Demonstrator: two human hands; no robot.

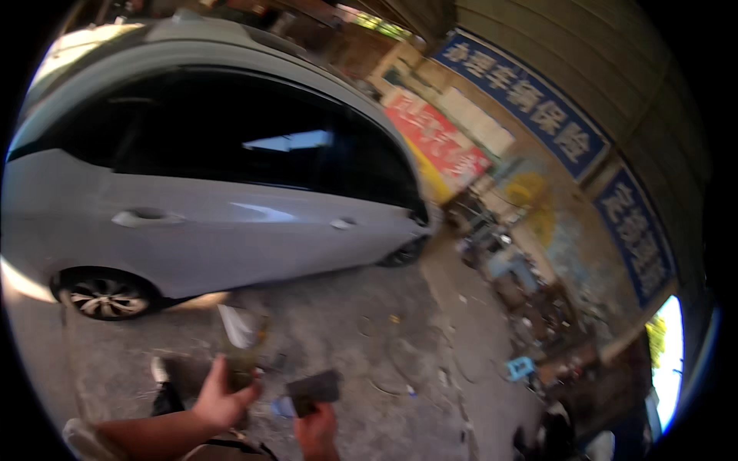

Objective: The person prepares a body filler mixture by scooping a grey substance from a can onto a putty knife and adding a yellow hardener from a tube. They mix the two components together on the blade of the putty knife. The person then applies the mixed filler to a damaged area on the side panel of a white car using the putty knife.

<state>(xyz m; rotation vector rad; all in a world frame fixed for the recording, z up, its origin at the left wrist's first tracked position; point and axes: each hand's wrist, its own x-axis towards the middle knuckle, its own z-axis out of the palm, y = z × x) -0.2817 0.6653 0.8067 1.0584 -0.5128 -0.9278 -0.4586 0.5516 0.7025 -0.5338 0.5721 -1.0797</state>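
My left hand (223, 396) is closed around a see-through, yellowish-green container (244, 355), held upright at the lower middle. A white piece (240, 326) shows at its top; blur hides what it is. Just to the right, my right hand (316, 430) grips a dark grey flat rectangular piece (314, 386), too blurred to name more exactly. Something light blue (283, 406) shows at its left edge, and I cannot tell whether it is joined to it. The two hands are apart. Beyond them stands a silver-white car (254, 230), side-on, its doors shut.
A concrete floor (346, 323) with thin hoses or cables lies between me and the car. Along the right wall is clutter (538, 307) with a small light blue stool (520, 369). Blue signs (530, 100) and a red banner (434, 134) hang above. My shoe (160, 370) shows at lower left.
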